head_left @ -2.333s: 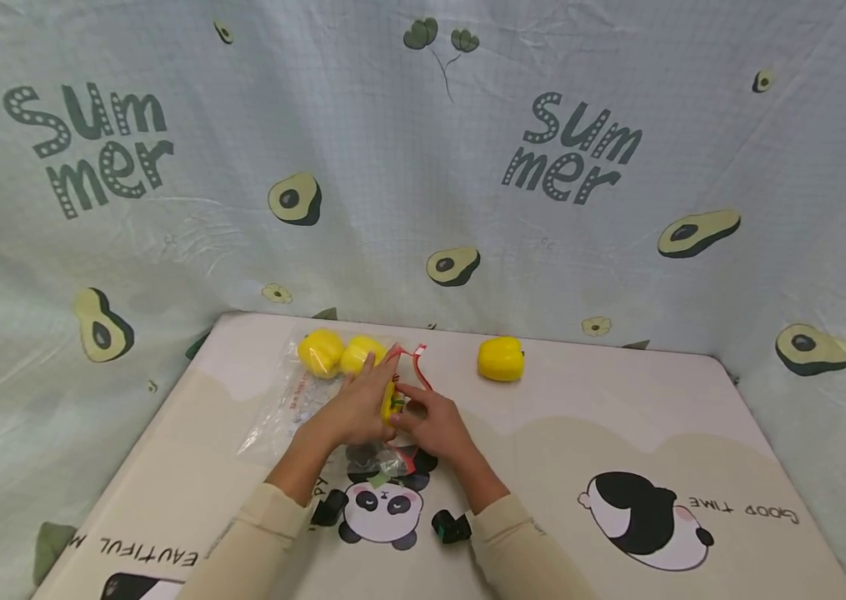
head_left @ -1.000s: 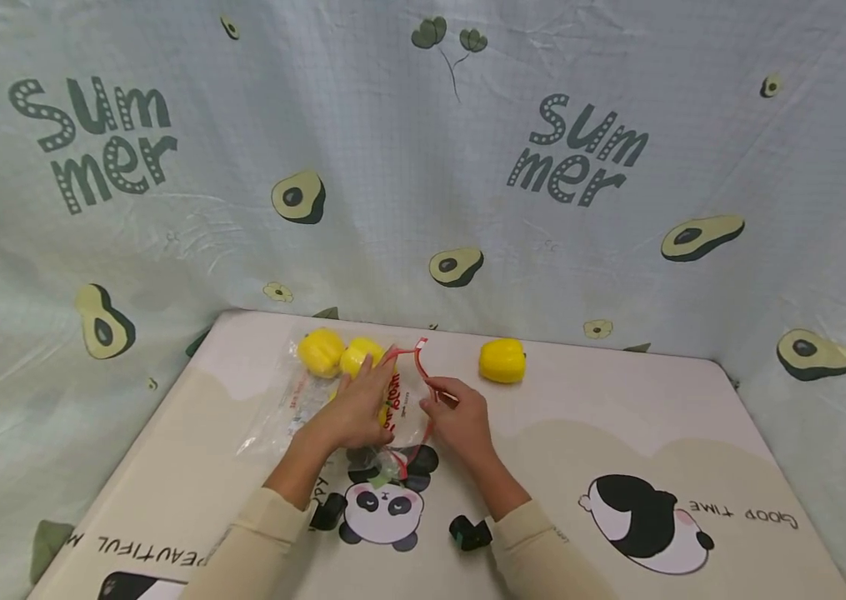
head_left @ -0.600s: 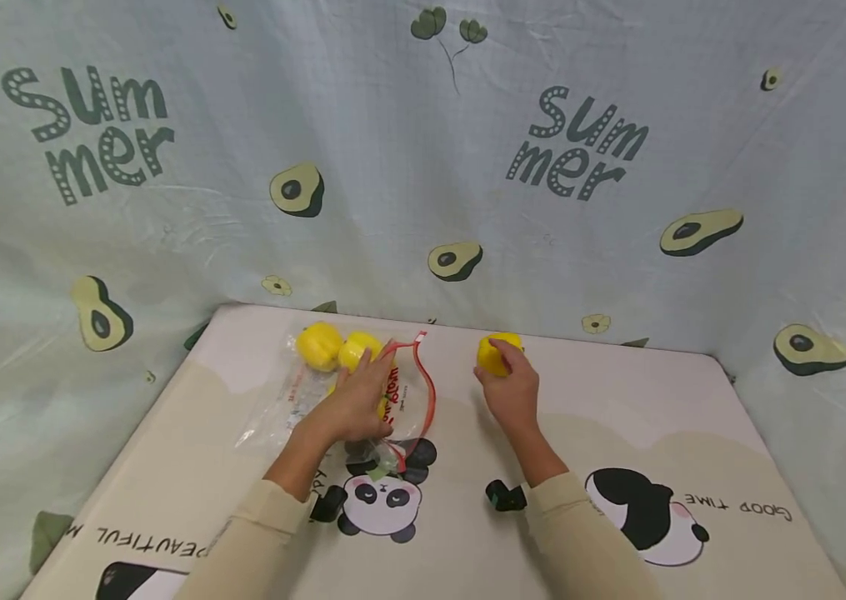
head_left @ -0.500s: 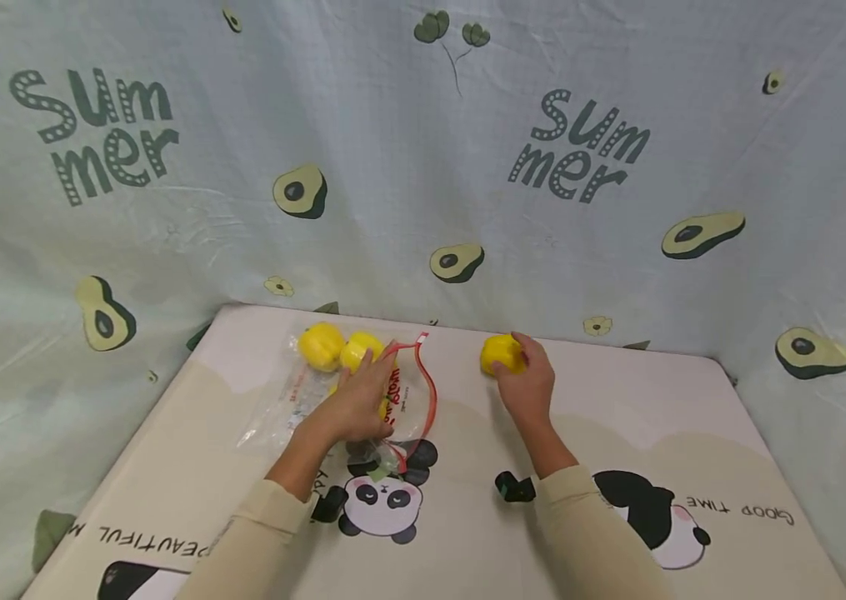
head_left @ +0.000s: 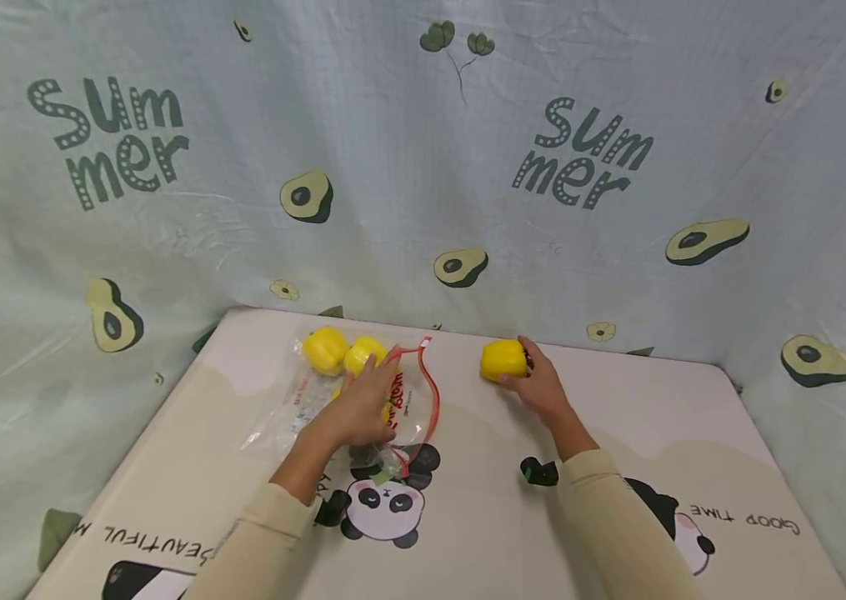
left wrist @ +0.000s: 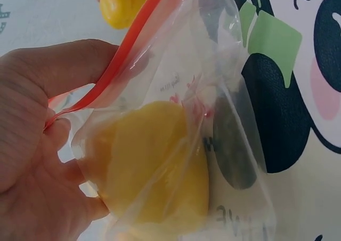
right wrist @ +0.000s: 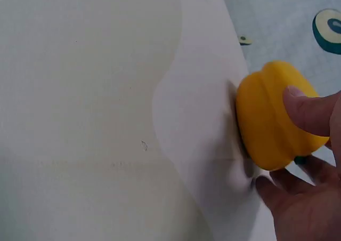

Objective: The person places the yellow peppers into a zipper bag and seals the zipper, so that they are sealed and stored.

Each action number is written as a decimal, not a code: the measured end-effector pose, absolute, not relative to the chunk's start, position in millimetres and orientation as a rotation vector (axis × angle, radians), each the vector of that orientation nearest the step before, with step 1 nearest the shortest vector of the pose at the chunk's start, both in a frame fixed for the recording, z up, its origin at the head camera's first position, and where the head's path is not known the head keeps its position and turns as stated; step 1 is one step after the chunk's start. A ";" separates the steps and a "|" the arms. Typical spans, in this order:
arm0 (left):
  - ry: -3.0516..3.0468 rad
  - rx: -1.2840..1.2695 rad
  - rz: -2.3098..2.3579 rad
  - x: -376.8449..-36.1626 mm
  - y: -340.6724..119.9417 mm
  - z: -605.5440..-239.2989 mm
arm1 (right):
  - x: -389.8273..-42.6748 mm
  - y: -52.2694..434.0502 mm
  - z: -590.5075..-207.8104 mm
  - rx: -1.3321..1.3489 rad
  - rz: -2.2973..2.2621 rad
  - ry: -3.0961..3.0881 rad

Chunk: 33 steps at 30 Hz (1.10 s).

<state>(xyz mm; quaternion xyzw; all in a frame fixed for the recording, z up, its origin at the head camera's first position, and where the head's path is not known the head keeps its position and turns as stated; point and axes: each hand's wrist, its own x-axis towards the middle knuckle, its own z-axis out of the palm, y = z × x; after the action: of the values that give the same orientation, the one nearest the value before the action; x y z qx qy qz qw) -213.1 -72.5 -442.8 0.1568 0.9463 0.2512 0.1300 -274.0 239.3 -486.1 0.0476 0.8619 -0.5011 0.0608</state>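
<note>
A clear zip bag [head_left: 417, 417] with a red zip edge lies left of the table's middle. Two yellow bell peppers [head_left: 326, 350] show inside at its far end. My left hand [head_left: 357, 412] holds the bag near its mouth. In the left wrist view the red edge [left wrist: 111, 67] runs by the thumb, and another yellow bell pepper [left wrist: 149, 171] sits inside beneath the film, beside the fingers. To the right, my right hand [head_left: 543, 387] grips a loose yellow bell pepper [right wrist: 269, 113], thumb on its side and fingers round its stem end.
The table [head_left: 460, 500] has panda prints and lettering. A patterned cloth [head_left: 385, 167] hangs behind its far edge. Black wrist devices [head_left: 540, 472] sit by both forearms.
My right hand has left the bag's mouth and moved right to the loose bell pepper, which it now grips. The left hand has stayed on the bag.
</note>
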 end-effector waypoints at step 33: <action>2.751 0.455 0.707 -214.4 -71.0 -443.0 | -244.1 232.6 -494.1 0.084 -1.562 2.715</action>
<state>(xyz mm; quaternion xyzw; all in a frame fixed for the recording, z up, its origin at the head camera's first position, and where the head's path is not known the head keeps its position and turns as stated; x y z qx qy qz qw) -214.4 -71.0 -443.0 0.1567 0.9480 0.2434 0.1320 -244.1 232.6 -494.1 0.0269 0.8665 -0.4984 0.0043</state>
